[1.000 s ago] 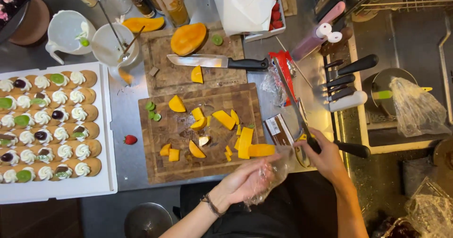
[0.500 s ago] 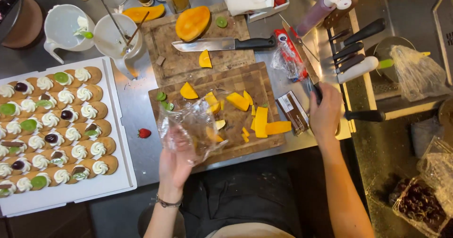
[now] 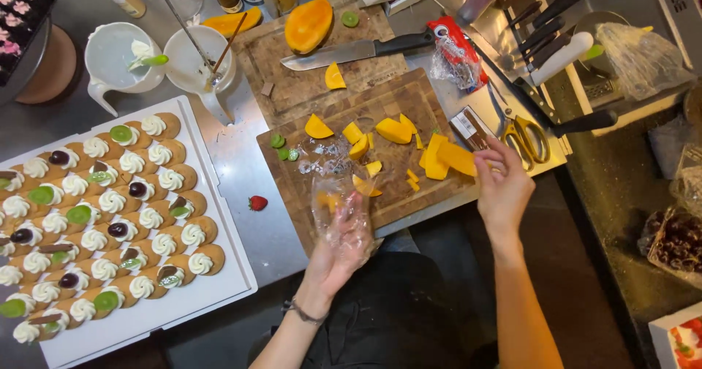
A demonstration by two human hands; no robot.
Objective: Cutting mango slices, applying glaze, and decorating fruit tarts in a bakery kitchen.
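Seen from the head camera, a person works at a wooden cutting board point(image 3: 380, 157) scattered with orange mango pieces. The left hand point(image 3: 344, 241) rests at the board's near edge, its fingers spread apart inside a crumpled sheet of clear plastic wrap point(image 3: 336, 193), which lies partly over the board, likely so the film can be opened out flat. The right hand point(image 3: 504, 186) is at the board's right edge, fingertips pinched together on a large mango slice point(image 3: 457, 157), holding it clear of the smaller chunks. Behind the board a knife point(image 3: 351, 51) lies beside a halved mango point(image 3: 308, 24) on a second board. Left of the board sits a white tray point(image 3: 219, 274) of cream-topped tartlets, with a strawberry point(image 3: 257, 203) between.
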